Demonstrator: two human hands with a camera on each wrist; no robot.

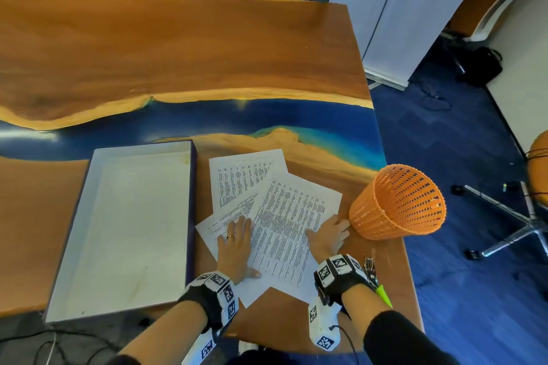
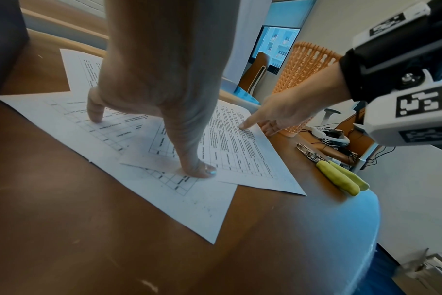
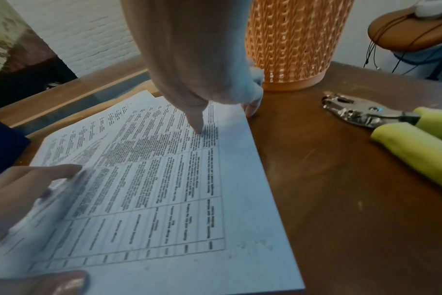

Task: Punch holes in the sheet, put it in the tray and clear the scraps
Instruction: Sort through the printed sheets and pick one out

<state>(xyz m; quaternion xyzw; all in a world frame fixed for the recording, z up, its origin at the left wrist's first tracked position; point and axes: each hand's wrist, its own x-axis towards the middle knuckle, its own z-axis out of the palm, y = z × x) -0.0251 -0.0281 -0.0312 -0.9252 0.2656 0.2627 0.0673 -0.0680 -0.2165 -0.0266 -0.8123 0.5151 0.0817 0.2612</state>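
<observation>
Pressing both hands flat, I have three loose sheets fanned out on the tabletop (image 1: 296, 47), between the tray (image 1: 89, 187) and the bin (image 1: 397, 201). My left hand (image 1: 235, 246) lies spread on the lower sheets, fingers straight, thumb tip pinning the near edge of the top sheet (image 1: 284, 231). My right hand (image 1: 329, 235) rests on that sheet's right edge with the index finger down on the print and the other fingers loosely curled by the bin's base; neither hand grips anything.

The paper looks thin, light and limp. I judge it will slide easily over the polished wood and over the sheets beneath, and will crease if pinched hard or lifted by one corner. The best hold is probably the free right edge or the near corner that overhangs the sheet below, where a fingertip can get under; the left hand can keep the other sheets from following.

The punch (image 2: 333, 171), steel jaws and yellow handles, lies just right of the paper near the tabletop's edge, untouched. It looks rigid and easy to take by the handles. No scraps are visible yet
</observation>
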